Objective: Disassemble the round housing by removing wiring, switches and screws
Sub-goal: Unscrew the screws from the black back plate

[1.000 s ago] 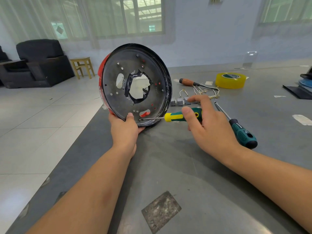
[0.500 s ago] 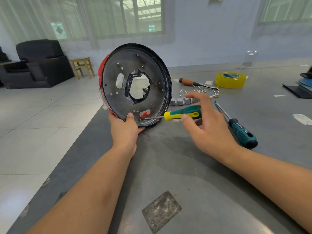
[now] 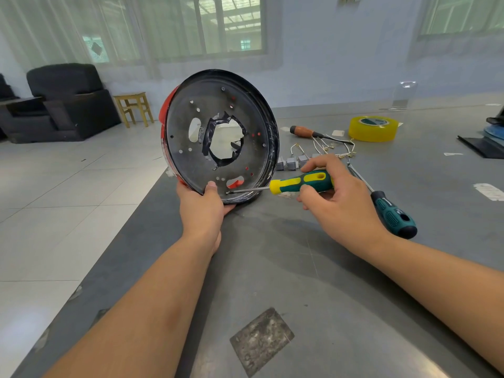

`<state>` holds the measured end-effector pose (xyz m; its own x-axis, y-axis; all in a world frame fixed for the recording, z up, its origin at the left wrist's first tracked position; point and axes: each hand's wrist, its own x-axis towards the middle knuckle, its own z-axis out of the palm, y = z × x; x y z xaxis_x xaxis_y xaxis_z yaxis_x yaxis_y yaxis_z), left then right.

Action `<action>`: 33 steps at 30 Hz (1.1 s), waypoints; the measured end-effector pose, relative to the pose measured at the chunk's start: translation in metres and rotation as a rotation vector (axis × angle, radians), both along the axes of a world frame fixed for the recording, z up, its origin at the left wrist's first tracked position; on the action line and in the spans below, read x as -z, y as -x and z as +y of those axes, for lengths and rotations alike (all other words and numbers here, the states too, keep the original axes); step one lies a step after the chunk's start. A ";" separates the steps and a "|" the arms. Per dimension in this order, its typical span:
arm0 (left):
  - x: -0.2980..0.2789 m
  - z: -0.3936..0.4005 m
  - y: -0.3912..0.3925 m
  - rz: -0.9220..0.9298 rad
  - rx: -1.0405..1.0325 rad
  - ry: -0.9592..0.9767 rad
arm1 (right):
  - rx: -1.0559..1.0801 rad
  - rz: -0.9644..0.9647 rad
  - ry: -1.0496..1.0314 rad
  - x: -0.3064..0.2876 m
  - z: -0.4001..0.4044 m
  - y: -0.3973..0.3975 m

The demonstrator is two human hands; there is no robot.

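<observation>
On the tabletop (image 3: 313,282) edge, left hand (image 3: 201,208) grips the upright housing (image 3: 218,135); right hand (image 3: 335,197) pinches a screwdriver (image 3: 297,184), tip at a low screw. Screw-removal step, I'd say: keep twisting, hold steady.

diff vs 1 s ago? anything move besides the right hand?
Only the right hand visibly moved: its fingers re-gripped the screwdriver, and the yellow stripe on the handle shifted, so the tool looks turned. The tip stayed at the same spot low on the housing. The left hand still holds the housing's lower rim, upright on the table. The spare screwdriver, tape and removed switches are unmoved.
</observation>
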<state>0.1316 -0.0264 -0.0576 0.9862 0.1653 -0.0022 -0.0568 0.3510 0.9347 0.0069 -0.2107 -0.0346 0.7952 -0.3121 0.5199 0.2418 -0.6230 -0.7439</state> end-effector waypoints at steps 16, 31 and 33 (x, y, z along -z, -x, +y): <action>0.000 0.001 -0.002 -0.001 0.003 0.045 | -0.005 0.011 -0.144 -0.001 -0.003 -0.001; -0.002 0.002 -0.001 0.033 -0.003 0.089 | 0.052 0.029 -0.344 0.004 -0.018 -0.011; -0.003 0.003 -0.001 0.042 -0.004 0.098 | 0.071 0.027 -0.349 0.004 -0.018 -0.011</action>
<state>0.1326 -0.0237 -0.0550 0.9844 0.1658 -0.0595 -0.0199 0.4405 0.8975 0.0183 -0.2291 -0.0388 0.7771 -0.5222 0.3513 0.1848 -0.3444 -0.9205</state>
